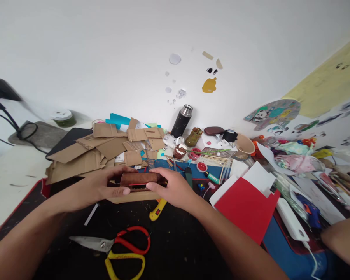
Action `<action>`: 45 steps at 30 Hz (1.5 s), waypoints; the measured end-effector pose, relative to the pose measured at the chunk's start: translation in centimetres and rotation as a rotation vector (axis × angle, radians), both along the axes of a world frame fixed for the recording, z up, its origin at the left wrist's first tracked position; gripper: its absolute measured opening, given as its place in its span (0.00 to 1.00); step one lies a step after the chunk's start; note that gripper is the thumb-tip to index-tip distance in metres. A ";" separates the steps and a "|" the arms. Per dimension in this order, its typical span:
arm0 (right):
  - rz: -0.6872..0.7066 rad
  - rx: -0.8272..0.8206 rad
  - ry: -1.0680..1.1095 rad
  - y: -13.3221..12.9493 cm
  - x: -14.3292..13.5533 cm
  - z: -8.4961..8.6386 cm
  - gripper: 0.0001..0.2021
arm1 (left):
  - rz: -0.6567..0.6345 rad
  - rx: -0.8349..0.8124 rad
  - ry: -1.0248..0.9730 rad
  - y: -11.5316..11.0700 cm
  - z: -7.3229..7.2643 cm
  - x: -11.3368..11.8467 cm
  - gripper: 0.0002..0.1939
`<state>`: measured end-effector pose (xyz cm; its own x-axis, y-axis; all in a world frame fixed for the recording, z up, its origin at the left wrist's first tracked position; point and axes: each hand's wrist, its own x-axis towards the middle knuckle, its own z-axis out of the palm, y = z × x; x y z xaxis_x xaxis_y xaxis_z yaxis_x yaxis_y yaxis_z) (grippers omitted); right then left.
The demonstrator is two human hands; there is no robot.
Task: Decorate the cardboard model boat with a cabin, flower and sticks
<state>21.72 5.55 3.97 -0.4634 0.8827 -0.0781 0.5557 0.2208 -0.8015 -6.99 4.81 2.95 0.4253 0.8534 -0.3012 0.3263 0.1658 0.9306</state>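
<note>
Left hand (100,186), right hand (173,186) both grasping brown piece (138,179); from it, scissors (107,245) near seven o'clock, yellow cutter (157,210) at five.

White wall (105,50), yellow section (329,77), pale tabletop (6,210)

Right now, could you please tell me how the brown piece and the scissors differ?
The brown piece is held between the left grip and right grip, while the scissors lie untouched on the dark mat. The brown piece is blocky; the scissors have metal blades and two open handle loops, one red, one yellow. Both are longer than they are wide.
</note>
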 end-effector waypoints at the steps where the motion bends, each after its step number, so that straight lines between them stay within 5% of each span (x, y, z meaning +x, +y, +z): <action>1: 0.002 0.000 0.000 0.0 0.0 -0.1 0.23 | -0.005 -0.014 -0.004 0.0 0.0 0.0 0.40; 17: 0.068 0.032 -0.003 -0.1 0.3 -0.7 0.26 | 0.009 0.014 0.042 0.2 -0.3 -0.2 0.38; 45: -0.025 -0.033 0.034 0.0 0.2 -0.1 0.21 | 0.093 0.156 0.157 0.3 -1.6 -0.4 0.44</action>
